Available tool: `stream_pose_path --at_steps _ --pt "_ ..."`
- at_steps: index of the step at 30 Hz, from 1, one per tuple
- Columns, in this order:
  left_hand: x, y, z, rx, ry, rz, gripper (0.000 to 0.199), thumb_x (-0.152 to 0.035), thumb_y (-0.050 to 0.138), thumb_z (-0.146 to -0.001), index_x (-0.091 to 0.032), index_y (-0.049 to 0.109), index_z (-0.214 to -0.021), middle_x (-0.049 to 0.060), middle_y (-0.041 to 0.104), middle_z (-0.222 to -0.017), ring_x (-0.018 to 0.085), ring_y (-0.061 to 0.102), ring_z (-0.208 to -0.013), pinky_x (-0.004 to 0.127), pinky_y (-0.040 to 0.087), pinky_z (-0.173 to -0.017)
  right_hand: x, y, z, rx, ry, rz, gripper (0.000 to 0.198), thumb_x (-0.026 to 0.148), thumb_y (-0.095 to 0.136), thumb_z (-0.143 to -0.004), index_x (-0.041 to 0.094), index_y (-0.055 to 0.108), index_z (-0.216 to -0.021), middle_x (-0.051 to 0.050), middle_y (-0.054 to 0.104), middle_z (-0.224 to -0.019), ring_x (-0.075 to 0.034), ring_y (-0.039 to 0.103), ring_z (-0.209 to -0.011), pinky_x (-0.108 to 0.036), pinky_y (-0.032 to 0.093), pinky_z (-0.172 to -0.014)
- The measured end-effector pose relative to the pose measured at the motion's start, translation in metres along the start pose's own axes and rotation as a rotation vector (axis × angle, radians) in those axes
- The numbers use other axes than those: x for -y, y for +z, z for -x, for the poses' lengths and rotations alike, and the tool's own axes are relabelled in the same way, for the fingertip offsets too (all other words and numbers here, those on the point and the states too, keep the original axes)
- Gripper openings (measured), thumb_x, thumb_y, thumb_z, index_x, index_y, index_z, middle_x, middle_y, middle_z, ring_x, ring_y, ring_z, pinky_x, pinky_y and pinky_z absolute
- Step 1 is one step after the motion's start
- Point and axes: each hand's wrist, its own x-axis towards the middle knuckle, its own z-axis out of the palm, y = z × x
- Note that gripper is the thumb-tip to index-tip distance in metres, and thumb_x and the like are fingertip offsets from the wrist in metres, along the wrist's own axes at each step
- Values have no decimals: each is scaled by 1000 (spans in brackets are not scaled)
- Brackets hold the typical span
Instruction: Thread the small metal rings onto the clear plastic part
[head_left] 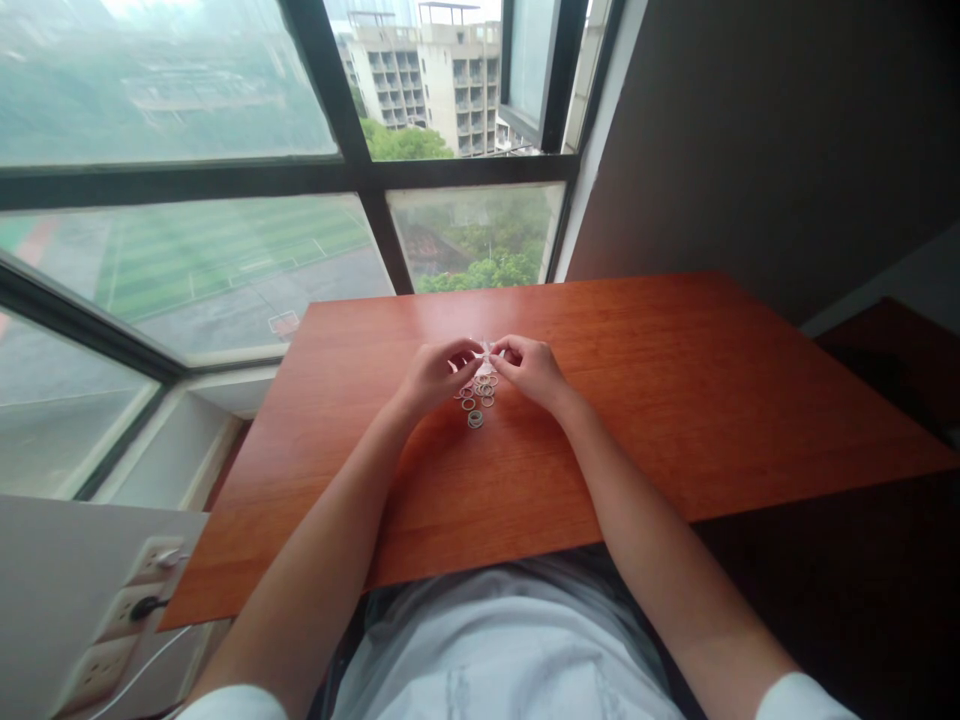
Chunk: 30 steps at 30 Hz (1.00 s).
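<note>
Small rings (484,390) are gathered on the table just below the two hands, some overlapping; a little stack is set apart on the side nearer the person. The rings are pale, thin and round; their material cannot be told. Beyond them, a clear plastic piece (486,360), glossy and apparently filmy, is held up between the fingertips, presumably because thin film is best steadied from two sides. The right hand (529,368) is narrowed to a pinch on its edge; the left hand (445,370) is curled with a small gap, and whether the film is gripped by it cannot be told. Both forearms are extended over the table (660,400), whose smooth, reddish wood-grained top is placed beside a dark-framed window (367,178), probably for daylight.
</note>
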Motion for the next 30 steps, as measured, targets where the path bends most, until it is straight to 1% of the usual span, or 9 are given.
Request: stream_pose_path --at_steps 3,11,15,17,20,22,25,28,30 --pt "0 1 0 42 22 -37 20 -32 60 -84 -17 72 -91 4 68 -73 11 58 -60 21 46 -56 -1 1 0 10 6 11 14 30 62 -81 18 69 -84 4 57 -60 -10 49 -57 -21 36 -58" --pt "-1 1 0 57 37 -57 18 -31 60 -84 -16 71 -86 4 67 -71 11 57 -60 21 45 -55 1 1 1 46 -35 0 15 31 62 -81 18 69 -84 5 56 -61 -9 49 -57 -20 36 -58" --pt "-1 -6 0 57 49 -103 17 -28 58 -83 -17 71 -83 3 68 -71 12 57 -60 22 46 -57 1 0 1 40 -38 13 14 29 61 -82 18 69 -84 4 57 -62 -10 49 -58 -21 37 -60" --pt "1 -15 -1 15 44 -138 17 -29 59 -83 -17 71 -83 3 69 -72 12 58 -61 23 46 -58 1 0 1 28 -17 19 14 29 61 -82 18 70 -84 4 57 -62 -10 49 -58 -21 37 -61" --pt "7 -29 -2 -113 -15 -155 18 -31 62 -81 -17 71 -83 4 71 -74 13 60 -62 24 47 -59 1 -1 0 10 12 21 14 27 62 -81 18 70 -84 4 58 -62 -10 49 -57 -22 38 -62" --pt "12 -34 -2 -155 -42 -163 18 -32 63 -80 -16 71 -81 5 71 -74 14 61 -63 24 47 -59 0 -2 0 7 20 28 13 27 62 -81 18 71 -84 4 59 -62 -10 49 -57 -22 37 -62" --pt "17 -33 -1 -120 -44 -160 19 -33 63 -81 -17 72 -83 5 72 -74 14 61 -63 25 47 -60 -1 -1 0 17 19 43 13 26 62 -80 18 71 -84 4 59 -61 -10 50 -57 -22 37 -61" --pt "17 -30 -1 -53 -30 -176 21 -34 62 -82 -17 73 -87 5 71 -73 14 61 -62 24 47 -59 -3 -1 0 31 17 76 12 25 62 -80 19 72 -84 3 60 -62 -10 51 -58 -22 36 -60" --pt "15 -28 0 -36 -27 -191 22 -34 61 -82 -17 73 -88 4 70 -71 14 60 -60 24 46 -57 -4 0 0 46 10 101 12 25 62 -80 19 72 -84 3 61 -64 -10 53 -59 -22 37 -60"
